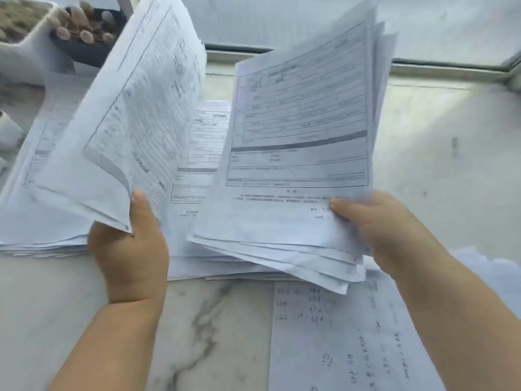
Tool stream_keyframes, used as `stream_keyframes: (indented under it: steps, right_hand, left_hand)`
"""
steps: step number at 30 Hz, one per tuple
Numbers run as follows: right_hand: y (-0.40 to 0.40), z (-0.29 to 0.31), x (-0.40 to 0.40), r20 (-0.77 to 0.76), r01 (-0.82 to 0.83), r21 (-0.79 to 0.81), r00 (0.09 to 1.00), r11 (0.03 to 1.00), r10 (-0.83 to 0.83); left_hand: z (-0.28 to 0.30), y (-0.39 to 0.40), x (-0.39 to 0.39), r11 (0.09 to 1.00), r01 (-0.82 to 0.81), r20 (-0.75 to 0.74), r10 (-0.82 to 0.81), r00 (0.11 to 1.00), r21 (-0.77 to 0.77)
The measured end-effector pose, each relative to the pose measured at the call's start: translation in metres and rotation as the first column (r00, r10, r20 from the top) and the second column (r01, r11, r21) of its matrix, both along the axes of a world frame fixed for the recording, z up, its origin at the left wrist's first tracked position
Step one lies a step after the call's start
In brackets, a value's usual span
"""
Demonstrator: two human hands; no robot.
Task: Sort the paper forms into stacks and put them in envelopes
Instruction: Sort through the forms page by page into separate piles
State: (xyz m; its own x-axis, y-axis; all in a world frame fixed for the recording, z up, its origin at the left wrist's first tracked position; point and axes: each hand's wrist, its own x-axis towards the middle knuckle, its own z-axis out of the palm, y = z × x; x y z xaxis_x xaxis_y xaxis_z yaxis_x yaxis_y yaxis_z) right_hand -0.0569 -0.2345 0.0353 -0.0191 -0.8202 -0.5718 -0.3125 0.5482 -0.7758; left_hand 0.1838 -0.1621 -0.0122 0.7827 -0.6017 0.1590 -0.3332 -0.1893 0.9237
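The left hand (131, 249) pinches one lifted form (135, 108); the right hand (377, 230) grips a fanned sheaf (296, 136) — loosely squared, it could slide onto the table's (211, 334) stacks (42, 221).

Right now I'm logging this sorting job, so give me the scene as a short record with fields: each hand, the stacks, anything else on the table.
left hand: pinches a single form at its lower corner, lifted and tilted left
right hand: grips a bundle of forms at its lower right, raised off the table
left stack: flat on the table, under the lifted form
middle stack: flat, between the hands
handwritten sheet: near right, under the right forearm
table: marbled
plant pots: far left
envelopes: none visible
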Motion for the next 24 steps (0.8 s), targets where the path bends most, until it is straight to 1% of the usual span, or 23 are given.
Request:
stream_keyframes:
  steps: [2, 4, 6, 7, 9, 11, 12, 13, 14, 16, 18, 20, 21, 22, 24]
  right_hand:
    - [-0.006, -0.01, 0.023, -0.011, -0.055, 0.048, 0.998, 0.997, 0.056]
    - [-0.014, -0.019, 0.042, -0.005, -0.09, 0.071, 0.996, 0.993, 0.09]
    - [-0.022, -0.032, 0.052, -0.018, -0.109, 0.09, 0.994, 0.99, 0.111]
    - [-0.025, -0.036, 0.055, -0.027, -0.119, 0.097, 0.992, 0.988, 0.122]
    - [-0.031, -0.044, 0.057, -0.056, -0.15, 0.109, 0.986, 0.983, 0.157]
    - [-0.036, -0.05, 0.057, -0.071, -0.146, 0.134, 0.985, 0.98, 0.156]
    - [-0.038, -0.053, 0.056, -0.072, -0.142, 0.156, 0.985, 0.977, 0.154]
    - [-0.039, -0.055, 0.056, -0.065, -0.127, 0.17, 0.988, 0.977, 0.14]
    - [-0.039, -0.059, 0.053, -0.046, -0.118, 0.18, 0.991, 0.976, 0.128]
    - [-0.04, -0.064, 0.052, -0.003, -0.098, 0.205, 0.995, 0.974, 0.101]
    - [-0.039, -0.065, 0.053, 0.057, -0.065, 0.216, 0.997, 0.974, 0.053]
    - [-0.038, -0.066, 0.051, 0.113, -0.078, 0.197, 0.992, 0.977, 0.056]
    - [-0.038, -0.067, 0.049, 0.15, -0.085, 0.188, 0.987, 0.979, 0.057]
    - [-0.038, -0.066, 0.048, 0.181, -0.081, 0.188, 0.982, 0.979, 0.046]
    - [-0.038, -0.067, 0.047, 0.213, -0.067, 0.183, 0.977, 0.981, 0.026]
  left_hand:
    - [-0.004, -0.001, 0.007, 1.0, 0.021, 0.049, -0.02, 0.999, -0.02]
    - [-0.006, -0.002, 0.008, 0.996, 0.083, 0.146, -0.08, 0.986, -0.02]
    - [-0.012, -0.002, 0.008, 0.983, 0.182, 0.235, -0.182, 0.955, 0.022]
    - [-0.017, -0.003, 0.007, 0.966, 0.251, 0.243, -0.257, 0.935, 0.057]
    - [-0.029, -0.005, 0.006, 0.891, 0.43, 0.238, -0.454, 0.858, 0.148]
    - [-0.042, -0.004, 0.004, 0.763, 0.581, 0.246, -0.643, 0.725, 0.284]
    - [-0.047, -0.003, 0.005, 0.698, 0.63, 0.244, -0.713, 0.658, 0.34]
    - [-0.05, -0.003, 0.006, 0.654, 0.655, 0.234, -0.752, 0.616, 0.38]
    - [-0.051, -0.002, 0.006, 0.629, 0.667, 0.226, -0.772, 0.593, 0.399]
    - [-0.049, -0.001, 0.005, 0.607, 0.692, 0.214, -0.791, 0.573, 0.391]
    - [-0.046, -0.001, 0.003, 0.594, 0.736, 0.144, -0.8, 0.583, 0.325]
    - [-0.046, -0.001, 0.002, 0.618, 0.756, 0.027, -0.778, 0.628, 0.217]
    - [-0.045, -0.001, 0.002, 0.643, 0.748, -0.009, -0.757, 0.653, 0.162]
    - [-0.044, -0.001, 0.001, 0.662, 0.741, -0.028, -0.743, 0.668, 0.117]
    - [-0.041, -0.002, -0.002, 0.666, 0.743, -0.031, -0.743, 0.669, 0.075]
